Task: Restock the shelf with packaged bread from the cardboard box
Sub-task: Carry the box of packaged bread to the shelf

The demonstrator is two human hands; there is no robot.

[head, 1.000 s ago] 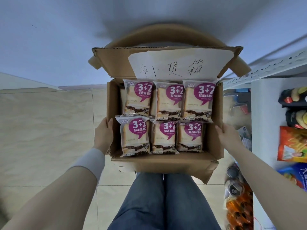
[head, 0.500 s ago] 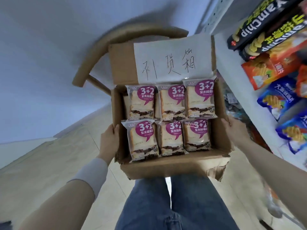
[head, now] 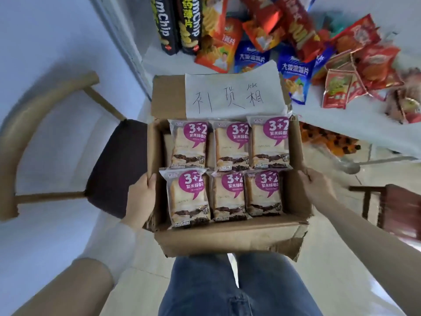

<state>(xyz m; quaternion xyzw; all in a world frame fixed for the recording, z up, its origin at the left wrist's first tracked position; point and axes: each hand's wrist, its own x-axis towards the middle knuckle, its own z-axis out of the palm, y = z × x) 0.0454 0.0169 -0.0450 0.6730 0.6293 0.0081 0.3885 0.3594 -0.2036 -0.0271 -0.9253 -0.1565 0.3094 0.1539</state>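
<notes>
In the head view, the cardboard box (head: 227,238) is held in front of the body above the denim-clad legs (head: 227,288). The left hand (head: 141,197) is wrapped over its left wall, and the right hand (head: 316,188) is clamped on its right wall. The packaged bread (head: 186,197) is all in the box, six packets showing in two rows of three, more apparently beneath; none has been placed on the white shelf (head: 364,124) just beyond. A spill is judged the main risk: the corrugated card is creased and soft, its front right corner is torn, and both hands are needed for support, so releasing one to pick could let the box sag or tip. The glossy, pillow-shaped film wrappers look slippery and could slide out. The shelf is crowded with crinkled foil snack bags (head: 296,30), which might be knocked off. A wrinkled paper label (head: 232,94) covers the rear flap; a curved wooden chair (head: 118,165) with a dark padded seat stands at the left.
</notes>
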